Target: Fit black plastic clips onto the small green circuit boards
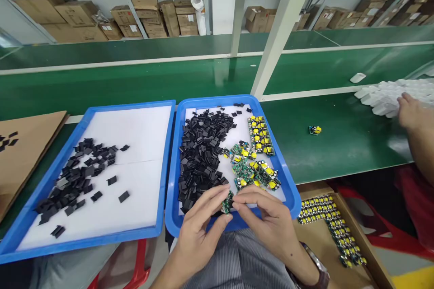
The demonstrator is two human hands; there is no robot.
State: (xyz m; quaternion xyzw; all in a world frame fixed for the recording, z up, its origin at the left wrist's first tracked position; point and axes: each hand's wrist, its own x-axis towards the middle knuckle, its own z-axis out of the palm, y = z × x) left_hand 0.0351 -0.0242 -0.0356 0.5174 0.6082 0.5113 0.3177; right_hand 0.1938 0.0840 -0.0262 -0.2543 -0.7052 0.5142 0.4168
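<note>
My left hand [200, 226] and my right hand [267, 221] meet over the near rim of the right blue tray [291, 189]. Both pinch one small green circuit board [228, 203] between their fingertips. Just beyond them in that tray lies a heap of small black parts [203, 153]. Beside the heap are several green boards with yellow components [257, 162], some lined up in a row.
A second blue tray [81, 122] at left holds scattered black parts. A cardboard box [332, 221] at lower right holds rows of finished boards. One loose board [315, 130] lies on the green bench. Another person's hand [412, 113] rests by white pieces [389, 95] at right.
</note>
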